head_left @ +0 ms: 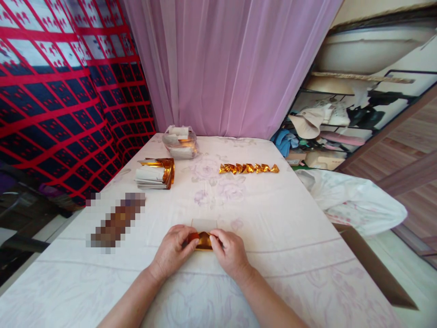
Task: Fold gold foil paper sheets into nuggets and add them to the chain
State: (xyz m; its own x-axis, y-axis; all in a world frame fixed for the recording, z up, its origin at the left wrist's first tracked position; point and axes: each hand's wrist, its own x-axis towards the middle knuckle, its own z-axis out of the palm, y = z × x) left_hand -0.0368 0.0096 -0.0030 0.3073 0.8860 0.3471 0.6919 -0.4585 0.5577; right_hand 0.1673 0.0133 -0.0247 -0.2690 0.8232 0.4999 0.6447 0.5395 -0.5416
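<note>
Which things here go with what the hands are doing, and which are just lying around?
Seem part of the job:
gold paper in the left hand and right hand
stack of papers
clear bag of papers
row of shiny gold pieces

Probably just lying about:
cap
white shoes
big plastic bag

Too blurred to tell: brown thing.

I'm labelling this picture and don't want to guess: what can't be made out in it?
Head view: the ends of the gold foil, covered by the left hand and right hand.
Head view: the brownish patch on the left, masked by pixel blocks.
Head view: the sheet count in the unbagged stack, its edges too fine.
Head view: the inside of the white bag, hidden by its plastic.
Head view: both elbows, cut off by the bottom edge.
</note>
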